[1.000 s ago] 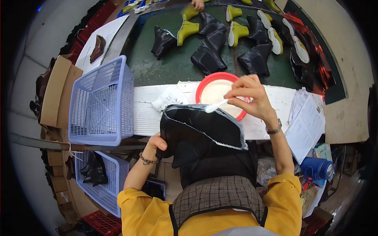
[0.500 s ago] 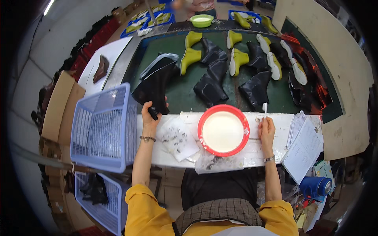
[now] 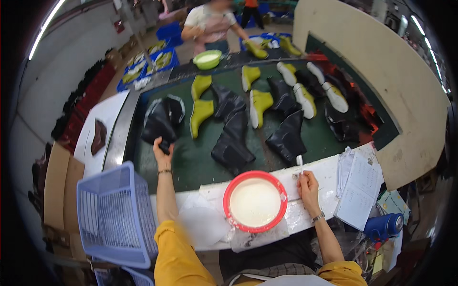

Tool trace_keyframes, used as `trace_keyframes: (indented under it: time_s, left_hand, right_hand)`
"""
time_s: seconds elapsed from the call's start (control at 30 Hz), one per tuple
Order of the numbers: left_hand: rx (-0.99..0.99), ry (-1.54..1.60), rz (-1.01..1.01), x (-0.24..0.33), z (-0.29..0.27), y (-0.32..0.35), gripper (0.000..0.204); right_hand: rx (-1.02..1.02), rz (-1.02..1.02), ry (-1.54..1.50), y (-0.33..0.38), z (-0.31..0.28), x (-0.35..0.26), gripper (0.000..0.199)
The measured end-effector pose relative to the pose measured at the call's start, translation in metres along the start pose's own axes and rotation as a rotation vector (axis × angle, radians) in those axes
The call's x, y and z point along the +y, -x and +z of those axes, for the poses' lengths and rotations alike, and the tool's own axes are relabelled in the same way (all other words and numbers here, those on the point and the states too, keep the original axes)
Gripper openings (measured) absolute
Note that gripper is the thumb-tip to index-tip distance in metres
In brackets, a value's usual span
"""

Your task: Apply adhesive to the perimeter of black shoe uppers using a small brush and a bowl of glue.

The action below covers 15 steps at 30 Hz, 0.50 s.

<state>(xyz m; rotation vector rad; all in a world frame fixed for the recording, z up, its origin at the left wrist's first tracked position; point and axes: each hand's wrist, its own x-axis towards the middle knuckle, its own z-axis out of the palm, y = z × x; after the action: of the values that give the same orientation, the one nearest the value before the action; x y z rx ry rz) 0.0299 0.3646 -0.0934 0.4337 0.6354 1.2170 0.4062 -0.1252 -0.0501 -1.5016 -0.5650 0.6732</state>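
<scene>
My left hand [image 3: 163,151] grips a black boot upper [image 3: 160,126] by its narrow end, at the near left of the green work surface. A pale-edged black piece [image 3: 175,108] sits right behind it; whether it belongs to the same boot upper I cannot tell. In my right hand [image 3: 309,190] is a small white brush [image 3: 299,161], shaped like a toothbrush, held head up over the white ledge. Between my hands stands a red bowl [image 3: 228,202] of creamy white liquid. Beyond it lie several black boot uppers [image 3: 234,145] and yellow-green shoe pieces [image 3: 260,107].
A blue-lilac plastic basket [image 3: 114,217] is at my left, beside a cardboard sheet [image 3: 57,186]. Papers [image 3: 360,190] and a blue flask [image 3: 384,226] are at the right. Across the surface, a co-worker [image 3: 212,28] stands near a green bowl [image 3: 207,66] and handles a yellow-green piece.
My view has tilted up, bringing more of the co-worker into sight. My left hand has moved the black boot upper forward and left. The brush stays in my right hand.
</scene>
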Motion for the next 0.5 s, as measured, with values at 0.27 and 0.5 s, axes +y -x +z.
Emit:
trace_keyframes:
  time_s: [0.27,0.5]
  left_hand:
    - [0.155,-0.096,-0.018,-0.007,0.005,0.115,0.023]
    - [0.163,-1.264,0.482,0.007,0.029,0.277,0.081]
  right_hand:
    - [-0.012,-0.053,-0.017,-0.012,-0.002,0.005,0.016]
    - [-0.011,-0.066,-0.049,-0.006,-0.003,0.010,0.016]
